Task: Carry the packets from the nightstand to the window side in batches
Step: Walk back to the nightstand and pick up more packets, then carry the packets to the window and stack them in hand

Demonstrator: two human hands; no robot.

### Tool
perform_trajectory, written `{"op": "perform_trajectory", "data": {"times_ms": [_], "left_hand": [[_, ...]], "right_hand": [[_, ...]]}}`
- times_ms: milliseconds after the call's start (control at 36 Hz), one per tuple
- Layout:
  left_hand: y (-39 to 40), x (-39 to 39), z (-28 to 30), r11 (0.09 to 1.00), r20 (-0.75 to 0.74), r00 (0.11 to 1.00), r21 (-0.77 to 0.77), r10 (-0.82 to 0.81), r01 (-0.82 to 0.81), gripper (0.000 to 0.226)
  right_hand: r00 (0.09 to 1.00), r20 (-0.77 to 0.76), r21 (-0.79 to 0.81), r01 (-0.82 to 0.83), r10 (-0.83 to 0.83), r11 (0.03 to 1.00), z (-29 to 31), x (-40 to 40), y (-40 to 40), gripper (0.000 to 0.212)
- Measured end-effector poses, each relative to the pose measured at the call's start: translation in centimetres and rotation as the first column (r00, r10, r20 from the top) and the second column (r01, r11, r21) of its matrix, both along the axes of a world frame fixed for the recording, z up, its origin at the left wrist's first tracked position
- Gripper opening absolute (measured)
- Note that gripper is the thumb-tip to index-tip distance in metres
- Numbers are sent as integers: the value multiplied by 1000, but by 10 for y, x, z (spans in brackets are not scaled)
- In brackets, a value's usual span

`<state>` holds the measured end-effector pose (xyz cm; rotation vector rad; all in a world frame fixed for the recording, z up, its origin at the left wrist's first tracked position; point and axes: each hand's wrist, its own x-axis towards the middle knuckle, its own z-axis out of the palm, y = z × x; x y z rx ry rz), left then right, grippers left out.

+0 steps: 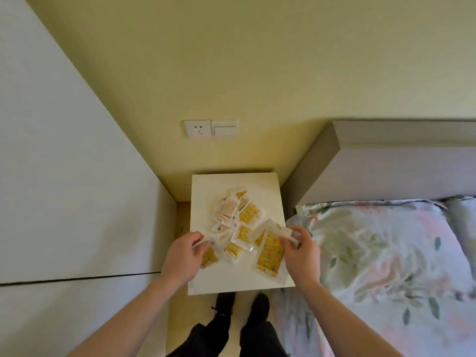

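Several clear packets with yellow contents (247, 213) lie heaped on the white nightstand (270, 191). My left hand (181, 256) is at the heap's near left edge and pinches the clear edge of a packet (209, 256). At the near right, my right hand (301, 251) pinches the top edge of a larger yellow packet (270, 253) that lies on the nightstand.
A bed with a floral cover (381, 258) and a grey headboard (386, 161) stands right of the nightstand. A white cabinet face (64, 176) fills the left. A wall socket and switch (210, 128) sit on the yellow wall. My feet (242, 307) stand in front of the nightstand.
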<state>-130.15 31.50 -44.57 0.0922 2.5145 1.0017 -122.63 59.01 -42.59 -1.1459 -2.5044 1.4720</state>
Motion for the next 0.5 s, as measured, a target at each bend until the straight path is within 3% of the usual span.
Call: {"op": "perform_trajectory", "data": {"times_ms": [139, 500], "left_hand": [[8, -1, 17, 998, -28, 998, 0, -63, 63, 26], [36, 31, 61, 955, -84, 952, -50, -295, 292, 39]], "right_hand": [[996, 9, -28, 94, -94, 995, 17, 22, -8, 30], [995, -1, 17, 98, -98, 995, 40, 95, -8, 4]]}}
